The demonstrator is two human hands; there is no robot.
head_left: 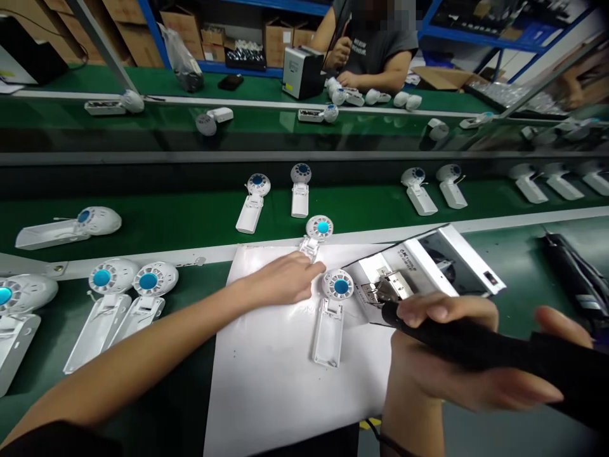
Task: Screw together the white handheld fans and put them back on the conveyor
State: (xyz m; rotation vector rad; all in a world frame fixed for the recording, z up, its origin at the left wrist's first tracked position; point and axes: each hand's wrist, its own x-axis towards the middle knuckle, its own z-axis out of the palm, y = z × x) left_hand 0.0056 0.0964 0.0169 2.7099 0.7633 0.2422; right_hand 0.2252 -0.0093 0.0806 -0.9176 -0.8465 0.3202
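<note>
My left hand (278,279) reaches over a white sheet (252,393), its fingers closed on the lower part of a white round-headed unit (320,226) with a blue disc. Just beside those fingers, another white unit (328,333) lies with its hollow rectangular body facing up. My right hand (451,355) is wrapped round a black electric screwdriver (471,343). The tool points left, its tip in front of the metal outlet of a white screw feeder (404,273). I cannot make out whether a screw is on the tip.
Similar white units stand at the left (114,311) and along the green conveyor belt (190,209). A second black tool (575,273) lies to the right of the feeder. Across the line a co-worker (375,51) sits near a grey box-shaped machine (302,71).
</note>
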